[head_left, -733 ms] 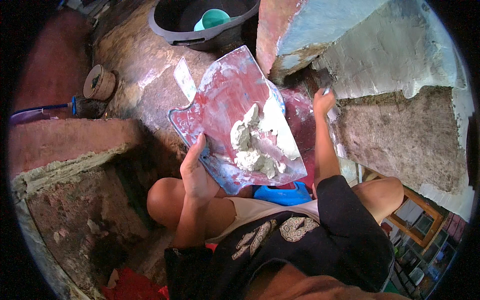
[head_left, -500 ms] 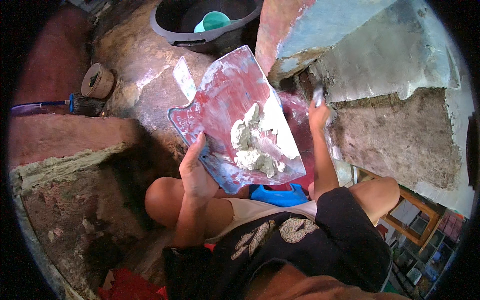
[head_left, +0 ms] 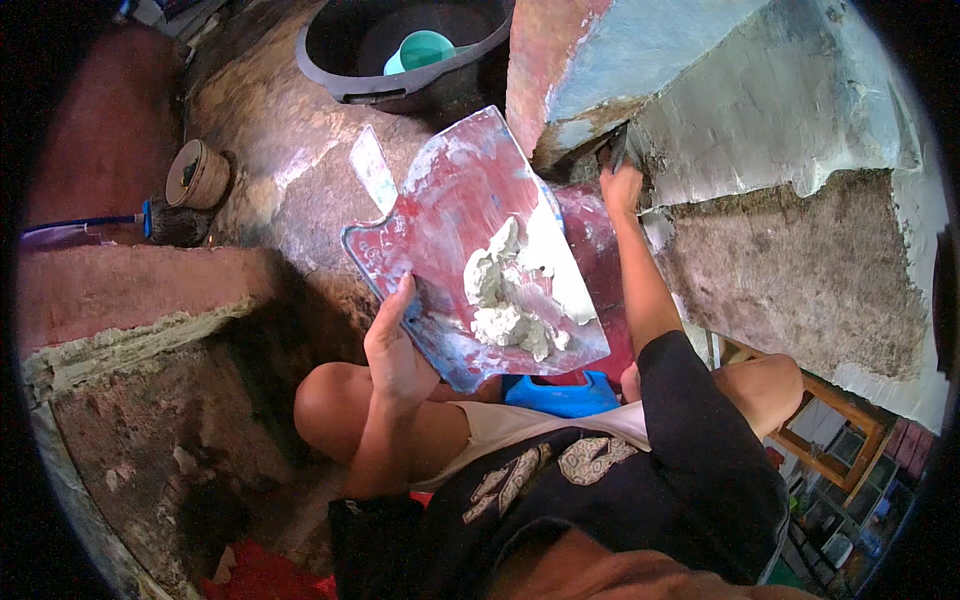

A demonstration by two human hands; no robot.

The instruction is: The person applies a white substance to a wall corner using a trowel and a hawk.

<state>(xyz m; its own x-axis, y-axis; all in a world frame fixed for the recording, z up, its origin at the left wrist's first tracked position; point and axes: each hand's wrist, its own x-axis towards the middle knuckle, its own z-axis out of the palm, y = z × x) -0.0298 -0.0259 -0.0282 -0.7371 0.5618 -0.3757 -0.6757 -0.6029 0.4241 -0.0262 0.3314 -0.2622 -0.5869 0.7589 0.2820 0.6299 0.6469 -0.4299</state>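
Observation:
My left hand (head_left: 395, 345) grips the lower left edge of a reddish, paint-smeared board (head_left: 430, 210), thumb on top. Lumps of wet grey-white plaster (head_left: 510, 325) lie on the board's right half. My right hand (head_left: 622, 188) is closed and reaches to the foot of the wall, at the dark gap below the plaster's edge. It holds a narrow plastering tool, now mostly hidden by the hand and shadow. Beside that hand, smooth grey plaster (head_left: 760, 125) covers the wall above a rough bare patch (head_left: 800, 270).
Beyond the board stands a black tub (head_left: 375, 85) with a green dipper (head_left: 425, 50) in it. A small round bucket (head_left: 205, 180) and a blue-handled brush (head_left: 170, 218) are at left. A blue plastic thing (head_left: 565, 395) lies between my legs; a wooden frame (head_left: 830, 430) is at lower right.
My right hand has moved slightly forward and left, into the corner at the wall's foot, and its tool shows less. The board has shifted slightly in my left hand's grip.

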